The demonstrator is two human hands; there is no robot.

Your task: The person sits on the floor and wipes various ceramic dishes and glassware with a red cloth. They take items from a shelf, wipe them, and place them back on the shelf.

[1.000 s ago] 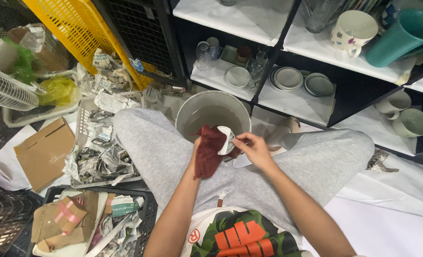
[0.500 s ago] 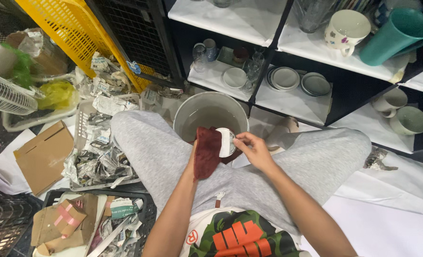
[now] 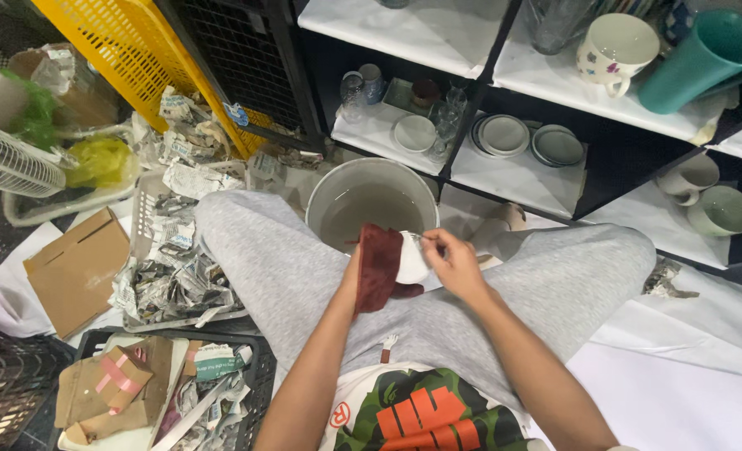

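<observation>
Dead centre of the frame, the left hand [image 3: 356,271] is mostly buried under a dark red cloth [image 3: 379,266], wrapped around it and pressing it against a small white dish [image 3: 410,257]. The right hand [image 3: 454,263] is closed on the other side of that dish, fingers pinched on its rim, so the dish sits held between both hands, just above the lap in grey sweatpants [image 3: 287,267].

Right behind the hands, toward the top of the frame, there's a grey bucket [image 3: 325,200] with murky water in it, tucked between the knees.

Upper right is a black shelf unit with white shelves [image 3: 404,33]: a stack of plates [image 3: 503,134], a white mug [image 3: 612,46], a teal cup [image 3: 701,58] lying tilted, and a pale green bowl [image 3: 722,209] lower down on the right edge.

Left side is a mess: a tray of crumpled newspaper [image 3: 170,267], a flat piece of cardboard [image 3: 74,267], a yellow crate [image 3: 129,42] at upper left, and a white fan grille [image 3: 7,163] on the far left edge.
</observation>
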